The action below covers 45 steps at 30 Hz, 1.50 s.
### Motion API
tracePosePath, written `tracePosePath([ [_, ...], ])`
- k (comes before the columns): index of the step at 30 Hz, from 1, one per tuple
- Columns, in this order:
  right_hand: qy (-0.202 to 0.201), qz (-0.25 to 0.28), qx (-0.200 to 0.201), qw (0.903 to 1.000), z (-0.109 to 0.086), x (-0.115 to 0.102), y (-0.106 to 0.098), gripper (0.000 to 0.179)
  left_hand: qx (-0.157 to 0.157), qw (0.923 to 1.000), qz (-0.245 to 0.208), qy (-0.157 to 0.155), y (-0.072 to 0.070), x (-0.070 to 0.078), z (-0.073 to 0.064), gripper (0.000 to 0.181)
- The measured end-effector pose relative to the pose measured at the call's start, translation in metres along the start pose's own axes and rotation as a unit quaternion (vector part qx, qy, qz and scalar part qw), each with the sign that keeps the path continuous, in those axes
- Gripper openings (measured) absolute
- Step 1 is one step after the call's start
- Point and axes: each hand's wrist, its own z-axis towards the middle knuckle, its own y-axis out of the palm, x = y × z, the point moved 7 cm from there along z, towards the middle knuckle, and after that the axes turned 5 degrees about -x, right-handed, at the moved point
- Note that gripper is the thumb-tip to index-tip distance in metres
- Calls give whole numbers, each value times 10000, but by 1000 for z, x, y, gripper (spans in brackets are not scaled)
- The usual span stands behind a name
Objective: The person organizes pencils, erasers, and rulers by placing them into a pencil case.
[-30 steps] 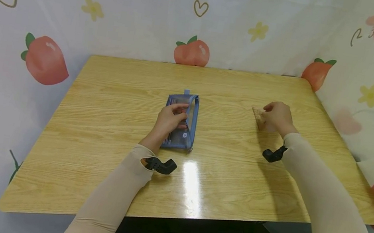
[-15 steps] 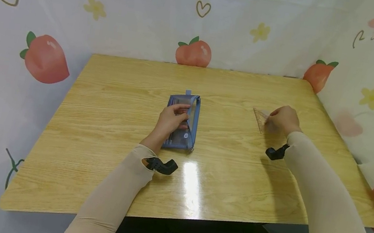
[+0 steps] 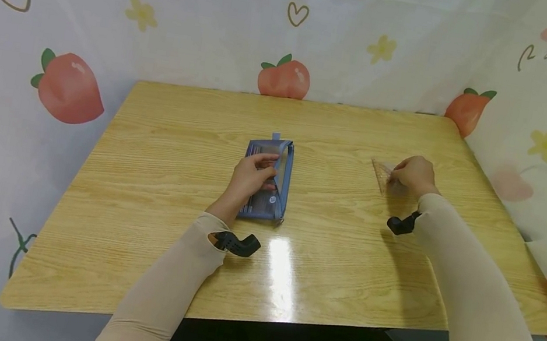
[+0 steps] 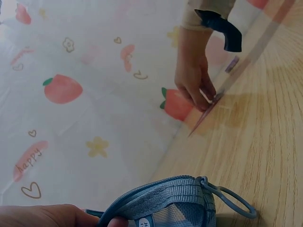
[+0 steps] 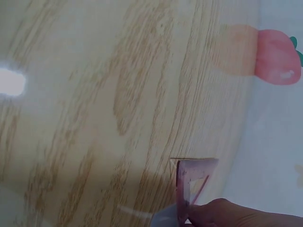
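Observation:
A blue mesh zip pencil pouch [image 3: 259, 208] lies on the table with its zipped mouth gaping to the right. My left hand [image 3: 247, 179] grips it by the edge of the opening; in the left wrist view, the pouch's zip edge [image 4: 156, 187] passes between finger and thumb. Farther right, my right hand [image 3: 415, 176] pinches a clear set square [image 3: 379, 174] close to the tabletop. That same set square [image 5: 193, 176] looks pinkish and tilted in the right wrist view. A pale, see-through piece [image 5: 164, 216] shows beside the fingers there, its kind unclear.
The wooden table [image 3: 163, 236] meets a wall sheet [image 3: 194, 23] printed with peaches at the back and right. A cord ring [image 4: 234, 201] hangs from the pouch's zip end. Light glares off the tabletop near its front edge.
Over the last second my right hand has shifted slightly right and toward me, and more of the set square shows. My left hand stays on the pouch.

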Motion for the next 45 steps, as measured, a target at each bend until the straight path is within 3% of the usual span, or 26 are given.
tracePosePath([
  [12, 34, -296, -59, 9995, 2, -4, 0, 21, 27, 10000, 12, -29, 0, 2, -2, 33],
  [22, 20, -558, -336, 9979, 8, -5, 6, 23, 20, 9999, -13, -98, -1, 0, -2, 33],
  [33, -176, -501, -805, 9953, 12, 0, 10, 34, 3, 9999, -16, -106, 0, -1, -1, 34],
  [45, -396, -371, -420, 9976, 13, 2, 9, 23, 2, 9999, -33, -102, 1, -2, 0, 34],
])
